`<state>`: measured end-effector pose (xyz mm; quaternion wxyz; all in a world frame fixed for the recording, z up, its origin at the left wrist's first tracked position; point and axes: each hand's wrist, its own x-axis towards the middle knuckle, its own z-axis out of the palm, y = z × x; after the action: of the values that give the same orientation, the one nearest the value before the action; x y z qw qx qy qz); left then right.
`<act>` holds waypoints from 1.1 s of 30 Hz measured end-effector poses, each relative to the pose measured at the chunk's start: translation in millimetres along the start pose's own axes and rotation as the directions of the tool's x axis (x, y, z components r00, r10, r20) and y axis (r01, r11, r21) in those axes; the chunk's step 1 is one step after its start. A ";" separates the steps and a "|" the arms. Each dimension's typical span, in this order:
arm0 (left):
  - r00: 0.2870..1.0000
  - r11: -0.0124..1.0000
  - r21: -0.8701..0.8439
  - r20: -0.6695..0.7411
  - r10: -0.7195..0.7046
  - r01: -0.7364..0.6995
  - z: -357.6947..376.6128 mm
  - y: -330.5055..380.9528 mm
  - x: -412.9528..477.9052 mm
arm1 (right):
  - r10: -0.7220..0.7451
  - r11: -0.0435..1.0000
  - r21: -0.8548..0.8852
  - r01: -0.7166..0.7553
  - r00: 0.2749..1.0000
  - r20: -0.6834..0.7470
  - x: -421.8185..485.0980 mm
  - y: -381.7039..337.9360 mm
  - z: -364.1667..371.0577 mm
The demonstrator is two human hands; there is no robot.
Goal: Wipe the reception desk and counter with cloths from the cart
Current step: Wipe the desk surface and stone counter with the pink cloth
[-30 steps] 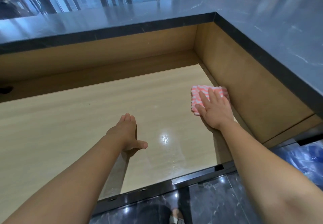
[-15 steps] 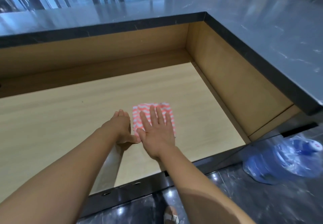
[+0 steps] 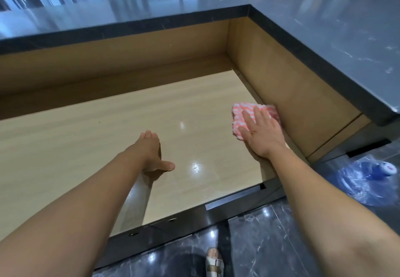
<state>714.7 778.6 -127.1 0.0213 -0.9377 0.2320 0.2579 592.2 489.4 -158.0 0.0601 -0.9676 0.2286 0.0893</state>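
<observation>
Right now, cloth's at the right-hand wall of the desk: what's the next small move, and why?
Probably sweep the cloth leftward across the desk. The right hand presses it flat right up at the side panel, so there is no room further right; open wood lies to the left.

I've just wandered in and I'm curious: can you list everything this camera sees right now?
cloth: one, pink and white stripes, flat on the desk beside its right wall
desk: one, light wood, recessed below the counter
counter: one, dark grey stone, along the back and right
water bottle: one, blue, on the floor at right, seemingly in clear plastic
floor: one, dark glossy marble, bottom of view
foot: one, in a pale sandal, on the floor
left hand: one, fingers straight, resting on the desk, holding nothing
right hand: one, flat, pressing on the cloth
</observation>
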 end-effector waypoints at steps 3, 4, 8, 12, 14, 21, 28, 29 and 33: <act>0.999 1.000 -0.019 -0.033 0.015 -0.016 0.8 -1.4 -0.9 | 0.074 0.996 0.047 -0.075 0.997 0.020 -6.7 -23.2 3.0; 0.999 0.999 -0.035 -0.049 0.023 -0.024 1.8 -2.7 -2.7 | 0.072 0.996 0.043 -0.073 0.997 0.022 -12.2 -36.0 4.5; 0.979 0.995 -0.071 -0.199 0.049 -0.065 15.9 -10.4 -18.7 | -0.063 0.998 0.017 0.063 0.998 -0.002 -42.7 -92.7 16.5; 0.952 0.990 0.000 -0.272 0.138 -0.143 30.7 -7.6 -41.7 | -0.209 0.978 -0.016 0.210 0.978 0.019 -70.5 -144.1 30.5; 0.953 0.983 0.018 -0.244 0.179 -0.181 34.4 -3.2 -53.1 | -0.267 0.963 -0.028 0.268 0.963 0.050 -78.4 -156.4 32.3; 0.960 0.989 0.082 -0.243 0.136 -0.120 38.2 15.8 -78.1 | -0.311 0.950 -0.005 0.312 0.948 0.061 -70.6 -108.9 20.0; 0.983 0.992 0.099 -0.160 0.095 -0.080 39.4 17.2 -76.0 | -0.029 0.998 -0.050 0.031 0.999 0.045 -61.6 -0.2 5.9; 0.984 0.991 0.108 -0.148 0.096 -0.080 38.3 18.3 -76.1 | -0.010 0.999 -0.050 0.012 0.999 0.052 -61.9 3.7 5.4; 0.989 0.986 0.138 -0.098 0.107 -0.093 32.5 21.1 -77.7 | 0.095 0.995 0.010 -0.095 0.994 0.061 -66.5 -17.8 9.7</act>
<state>630.9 797.9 -115.2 0.0587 -0.9336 0.2963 0.1928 540.4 535.4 -152.9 0.0686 -0.9521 0.2730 0.1196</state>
